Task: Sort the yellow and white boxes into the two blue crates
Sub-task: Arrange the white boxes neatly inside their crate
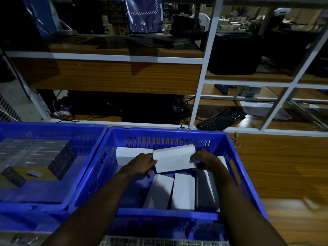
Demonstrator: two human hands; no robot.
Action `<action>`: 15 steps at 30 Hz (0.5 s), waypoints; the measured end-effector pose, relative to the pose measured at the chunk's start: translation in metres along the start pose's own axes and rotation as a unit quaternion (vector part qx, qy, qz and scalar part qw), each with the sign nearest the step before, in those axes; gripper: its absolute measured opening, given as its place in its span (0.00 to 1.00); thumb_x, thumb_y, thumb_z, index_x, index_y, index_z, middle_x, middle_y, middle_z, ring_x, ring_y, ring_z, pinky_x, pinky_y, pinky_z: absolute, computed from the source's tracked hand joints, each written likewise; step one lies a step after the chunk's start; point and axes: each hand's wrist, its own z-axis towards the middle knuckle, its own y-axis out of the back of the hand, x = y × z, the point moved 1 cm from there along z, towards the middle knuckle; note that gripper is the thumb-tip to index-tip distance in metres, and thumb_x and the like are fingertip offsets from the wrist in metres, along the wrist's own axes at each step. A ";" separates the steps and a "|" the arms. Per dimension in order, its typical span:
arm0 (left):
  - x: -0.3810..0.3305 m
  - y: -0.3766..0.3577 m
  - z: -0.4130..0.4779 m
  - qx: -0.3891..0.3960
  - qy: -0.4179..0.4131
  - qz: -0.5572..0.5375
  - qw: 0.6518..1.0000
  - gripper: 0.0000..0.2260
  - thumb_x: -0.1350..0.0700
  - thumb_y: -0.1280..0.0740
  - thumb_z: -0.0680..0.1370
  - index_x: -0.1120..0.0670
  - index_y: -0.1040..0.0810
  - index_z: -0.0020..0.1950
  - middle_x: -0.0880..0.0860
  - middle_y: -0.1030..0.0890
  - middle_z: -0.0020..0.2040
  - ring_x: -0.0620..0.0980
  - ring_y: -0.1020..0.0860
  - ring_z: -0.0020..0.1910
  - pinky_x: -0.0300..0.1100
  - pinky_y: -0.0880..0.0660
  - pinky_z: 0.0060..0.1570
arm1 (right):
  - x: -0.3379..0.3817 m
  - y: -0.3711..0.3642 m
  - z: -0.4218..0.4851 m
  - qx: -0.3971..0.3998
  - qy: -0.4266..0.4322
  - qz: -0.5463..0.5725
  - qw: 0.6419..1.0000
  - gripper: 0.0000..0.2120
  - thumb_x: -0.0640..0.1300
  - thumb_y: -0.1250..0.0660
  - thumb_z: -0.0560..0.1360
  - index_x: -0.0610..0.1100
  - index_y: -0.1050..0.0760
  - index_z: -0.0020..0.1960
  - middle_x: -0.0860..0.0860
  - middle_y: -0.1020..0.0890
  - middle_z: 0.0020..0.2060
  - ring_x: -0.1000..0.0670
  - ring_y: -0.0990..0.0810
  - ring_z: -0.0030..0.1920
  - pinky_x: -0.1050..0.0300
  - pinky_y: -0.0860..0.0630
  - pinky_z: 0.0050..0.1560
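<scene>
Hands on both ends of one white box (174,158): left hand (143,164) curled round the left end, right hand (202,159) gripping the right end. The box sits tilted between them, over more white boxes (183,190) lying in the right blue crate (159,134). The left blue crate (53,127) holds darker stacked boxes (35,155)

Ends of white box (174,158) covered by left hand (144,163) and right hand (202,160), left blue crate (53,126) cut off at frame edge
</scene>
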 end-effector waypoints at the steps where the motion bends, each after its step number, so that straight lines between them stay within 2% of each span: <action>1: 0.001 -0.001 0.001 0.001 -0.004 -0.001 1.000 0.13 0.50 0.42 0.82 0.55 0.27 0.43 0.54 0.16 0.33 0.48 0.18 0.32 0.36 0.29 0.32 | -0.001 0.000 0.001 0.002 0.013 -0.030 0.999 0.07 0.27 0.31 0.66 0.37 0.25 0.35 0.40 0.22 0.37 0.41 0.23 0.40 0.56 0.24 0.36; 3: 0.002 -0.001 0.002 -0.009 -0.011 0.009 1.000 0.10 0.52 0.39 0.81 0.56 0.25 0.45 0.53 0.15 0.39 0.51 0.18 0.36 0.39 0.29 0.35 | -0.003 -0.001 0.004 -0.003 0.037 -0.068 0.997 0.11 0.27 0.28 0.66 0.39 0.23 0.42 0.43 0.19 0.40 0.43 0.20 0.43 0.55 0.21 0.37; 5: 0.002 0.000 0.002 -0.026 -0.011 0.020 0.999 0.06 0.55 0.36 0.79 0.55 0.25 0.53 0.54 0.16 0.46 0.53 0.18 0.40 0.39 0.28 0.34 | -0.008 -0.004 0.011 -0.037 0.059 -0.130 0.989 0.17 0.31 0.24 0.65 0.40 0.23 0.51 0.42 0.18 0.49 0.40 0.19 0.52 0.49 0.20 0.50; 7: 0.003 0.000 0.002 -0.020 -0.013 -0.009 1.000 0.08 0.56 0.36 0.78 0.54 0.27 0.57 0.57 0.16 0.45 0.54 0.17 0.34 0.41 0.24 0.29 | -0.010 -0.008 0.012 -0.066 0.086 -0.223 0.969 0.23 0.37 0.23 0.67 0.40 0.26 0.59 0.44 0.20 0.54 0.41 0.21 0.56 0.52 0.23 0.53; 9: 0.005 0.000 0.003 -0.017 -0.021 -0.026 0.999 0.11 0.57 0.36 0.79 0.54 0.30 0.61 0.55 0.16 0.46 0.54 0.17 0.34 0.46 0.21 0.31 | -0.010 -0.011 0.011 -0.084 0.089 -0.261 0.958 0.26 0.40 0.24 0.69 0.40 0.27 0.64 0.42 0.21 0.58 0.42 0.22 0.59 0.55 0.26 0.53; 12: 0.009 -0.001 0.006 -0.016 -0.029 -0.017 0.999 0.11 0.57 0.37 0.79 0.54 0.35 0.58 0.51 0.19 0.49 0.56 0.18 0.39 0.49 0.21 0.37 | -0.013 -0.013 0.011 -0.087 0.081 -0.257 0.959 0.25 0.41 0.26 0.70 0.39 0.26 0.65 0.41 0.21 0.59 0.42 0.22 0.59 0.55 0.26 0.53; 15: 0.014 -0.003 0.006 0.022 -0.013 0.006 1.000 0.08 0.58 0.35 0.77 0.53 0.32 0.53 0.53 0.19 0.43 0.53 0.19 0.34 0.47 0.21 0.33 | -0.017 -0.014 0.014 -0.088 0.074 -0.217 0.969 0.22 0.38 0.28 0.71 0.37 0.26 0.63 0.39 0.21 0.59 0.39 0.22 0.59 0.47 0.23 0.59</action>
